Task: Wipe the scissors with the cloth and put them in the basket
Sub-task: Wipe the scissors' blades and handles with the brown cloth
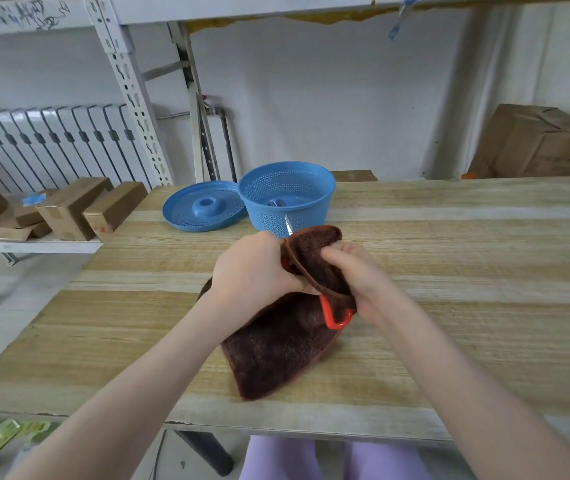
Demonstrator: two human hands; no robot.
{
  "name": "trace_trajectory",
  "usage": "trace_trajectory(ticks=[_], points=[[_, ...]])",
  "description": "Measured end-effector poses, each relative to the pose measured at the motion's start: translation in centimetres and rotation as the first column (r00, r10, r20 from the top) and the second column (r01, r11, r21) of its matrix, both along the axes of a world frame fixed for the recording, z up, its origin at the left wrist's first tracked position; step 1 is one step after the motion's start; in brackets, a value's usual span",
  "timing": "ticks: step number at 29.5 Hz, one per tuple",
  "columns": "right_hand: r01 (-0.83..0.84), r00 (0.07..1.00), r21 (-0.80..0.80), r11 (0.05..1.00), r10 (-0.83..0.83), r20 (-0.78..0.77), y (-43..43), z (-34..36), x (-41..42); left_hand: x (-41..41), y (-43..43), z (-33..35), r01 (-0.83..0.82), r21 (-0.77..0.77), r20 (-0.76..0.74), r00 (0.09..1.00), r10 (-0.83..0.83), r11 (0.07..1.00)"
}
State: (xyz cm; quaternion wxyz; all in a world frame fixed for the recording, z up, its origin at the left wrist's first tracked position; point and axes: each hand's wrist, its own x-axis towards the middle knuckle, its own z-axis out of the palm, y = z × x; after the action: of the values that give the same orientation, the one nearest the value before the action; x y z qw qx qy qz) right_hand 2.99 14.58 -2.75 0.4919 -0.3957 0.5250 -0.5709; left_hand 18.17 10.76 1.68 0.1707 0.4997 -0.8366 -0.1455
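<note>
Two hands share the wipe: left hand [252, 268] grips the red-handled scissors [326, 313] steady, right hand [358, 277] pinches the brown cloth [276, 348] around them, blue basket [266, 216] just beyond.

A blue perforated lid [204, 211] lies near the far edge of a wooden table [449, 237]. To the left, small cardboard boxes [72, 209] sit before a white radiator [51, 143]. A large box [546, 143] stands far right.
</note>
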Motion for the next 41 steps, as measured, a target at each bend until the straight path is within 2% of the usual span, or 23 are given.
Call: trace_trajectory(ticks=[4, 8, 11, 14, 18, 23, 27, 32, 34, 38, 41], points=[[0.024, 0.999, -0.042, 0.999, -0.025, -0.034, -0.1, -0.1, 0.0, -0.1, -0.3, 0.5, -0.007, -0.01, 0.033, 0.999, 0.007, 1.0], [0.066, 0.998, -0.048, 0.997, -0.066, 0.007, 0.1, -1.0, 0.4, -0.1, -0.2, 0.5, -0.029, -0.041, 0.065, 0.997, 0.032, 0.999], [-0.044, 0.996, 0.001, 0.999, 0.044, 0.076, 0.1, -0.8, 0.2, -0.1, -0.3, 0.4, -0.027, -0.052, 0.09, 0.995, 0.032, 0.998], [-0.119, 0.99, 0.029, 0.992, 0.117, 0.076, -0.2, -0.1, 0.3, -0.1, -0.5, 0.4, -0.047, -0.056, 0.096, 0.994, 0.052, 0.997], [0.083, 0.996, 0.029, 0.996, -0.083, 0.016, -0.3, -0.3, 0.9, -0.2, -0.6, 0.4, -0.063, -0.102, 0.094, 0.993, 0.072, 0.993], [0.223, 0.971, -0.065, 0.973, -0.227, -0.077, 0.1, 0.0, 2.3, -0.5, -0.4, 0.4, -0.108, -0.121, 0.079, 0.99, 0.118, 0.987], [0.221, 0.971, -0.077, 0.972, -0.226, -0.073, -0.3, 1.1, 2.5, -0.9, -0.1, 0.8, -0.12, -0.206, 0.074, 0.988, 0.138, 0.971], [0.36, 0.932, -0.109, 0.927, -0.363, -0.008, -0.8, 1.1, 3.4, -1.7, -0.1, 1.1, -0.128, -0.237, 0.091, 0.984, 0.153, 0.963], [0.367, 0.93, -0.08, 0.927, -0.367, 0.019, -0.9, 0.9, 3.4, -1.6, -0.4, 1.1, -0.129, -0.22, 0.088, 0.984, 0.152, 0.967], [0.248, 0.969, -0.035, 0.968, -0.248, -0.014, -0.6, 1.1, 2.4, -1.3, -0.8, 1.1, -0.139, -0.183, 0.055, 0.987, 0.152, 0.973], [0.271, 0.954, 0.05, 0.961, -0.276, 0.114, -1.4, 1.4, 1.7, -1.8, -0.5, 0.9, -0.1, -0.213, 0.084, 0.989, 0.12, 0.972]])
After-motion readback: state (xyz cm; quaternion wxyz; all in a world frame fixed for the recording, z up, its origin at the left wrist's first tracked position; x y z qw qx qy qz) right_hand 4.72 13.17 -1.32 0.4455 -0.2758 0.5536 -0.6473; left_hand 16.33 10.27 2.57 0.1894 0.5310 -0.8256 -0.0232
